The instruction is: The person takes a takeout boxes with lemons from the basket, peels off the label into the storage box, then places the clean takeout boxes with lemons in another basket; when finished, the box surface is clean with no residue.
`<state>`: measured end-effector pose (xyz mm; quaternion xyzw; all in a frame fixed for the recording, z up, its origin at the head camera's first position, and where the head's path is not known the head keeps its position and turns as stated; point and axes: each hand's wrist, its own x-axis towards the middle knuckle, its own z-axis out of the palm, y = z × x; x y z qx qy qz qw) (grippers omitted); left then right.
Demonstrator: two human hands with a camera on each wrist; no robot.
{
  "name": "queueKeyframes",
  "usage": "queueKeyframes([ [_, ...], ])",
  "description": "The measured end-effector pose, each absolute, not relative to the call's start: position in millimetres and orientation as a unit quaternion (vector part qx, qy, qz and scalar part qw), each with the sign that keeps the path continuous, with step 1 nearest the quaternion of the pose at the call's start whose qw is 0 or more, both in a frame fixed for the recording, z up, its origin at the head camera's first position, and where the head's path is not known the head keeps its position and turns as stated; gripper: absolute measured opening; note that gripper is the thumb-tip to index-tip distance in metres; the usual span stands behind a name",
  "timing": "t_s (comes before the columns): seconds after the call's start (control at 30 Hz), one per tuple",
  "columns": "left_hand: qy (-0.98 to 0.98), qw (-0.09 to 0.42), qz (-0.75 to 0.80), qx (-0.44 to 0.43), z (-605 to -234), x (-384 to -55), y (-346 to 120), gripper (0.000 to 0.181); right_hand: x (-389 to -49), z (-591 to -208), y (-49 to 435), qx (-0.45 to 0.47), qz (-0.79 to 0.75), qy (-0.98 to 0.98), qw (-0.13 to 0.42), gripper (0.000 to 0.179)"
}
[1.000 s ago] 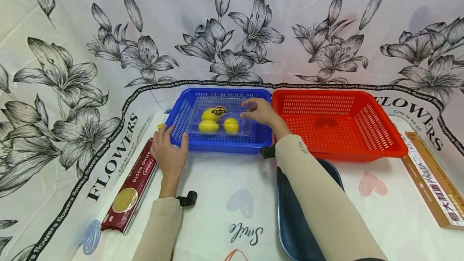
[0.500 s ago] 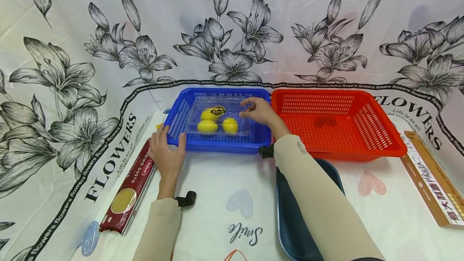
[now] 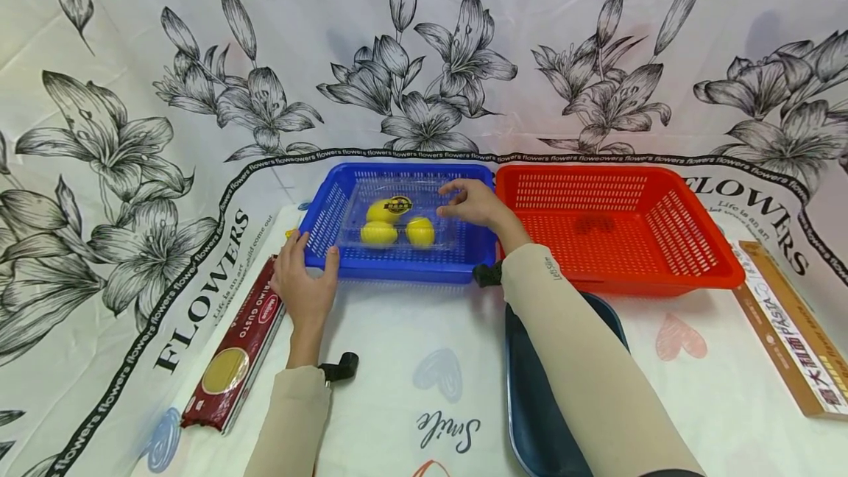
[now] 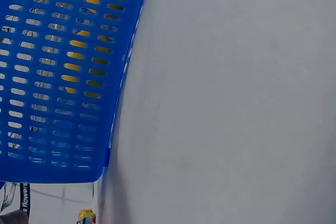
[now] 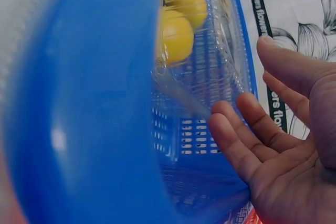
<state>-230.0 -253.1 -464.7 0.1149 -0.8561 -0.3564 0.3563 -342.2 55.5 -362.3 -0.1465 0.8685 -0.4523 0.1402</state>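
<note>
While the right sleeve crosses above the dark tray, nearest the viewer, the left hand sits at the near-left corner of the blue basket, thumb and fingers spread, no firm grip visible (contact with rim: can't tell). A push there could skid or tip the basket — it looks light — and jostle what's inside.

Farther in, the clear plastic box sits inside the basket, between the hands, its three lemons mostly left of middle. Right hand is at the box's right end, thumb well apart from the fingers, nothing held; fingertips just beside the clear edge, touch unclear. Main risk: thin, slick-looking plastic flexing or slipping if pinched only at that end — lemons would probably roll and unbalance it. Lid might pop open too, if squeezed.
</note>
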Motion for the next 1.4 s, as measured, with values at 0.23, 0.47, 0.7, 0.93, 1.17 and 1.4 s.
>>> queueKeyframes([
  [0.23,-0.853,0.356,-0.361,0.121,-464.4,-226.5,-253.6,0.066,-344.8,-363.1,54.1,-0.152,-0.471,0.852,0.172,0.051],
  [0.47,-0.853,0.357,-0.36,0.122,-463.6,-226.4,-253.5,0.066,-346.6,-362.2,53.6,-0.165,-0.475,0.845,0.18,0.047],
  [0.7,-0.849,0.361,-0.365,0.121,-462.2,-228.2,-253.5,0.066,-352.8,-362.5,52.0,-0.152,-0.496,0.842,0.147,0.04],
  [0.93,-0.851,0.357,-0.363,0.128,-463.5,-229.2,-252.4,0.066,-359.8,-367.0,50.4,-0.126,-0.522,0.833,0.133,0.04],
  [1.17,-0.853,0.352,-0.364,0.126,-463.4,-229.1,-251.2,0.065,-361.2,-372.4,48.6,-0.119,-0.521,0.831,0.155,0.05],
  [1.4,-0.852,0.352,-0.366,0.126,-463.0,-229.4,-251.0,0.066,-360.0,-372.7,46.3,-0.114,-0.512,0.824,0.214,0.065],
])
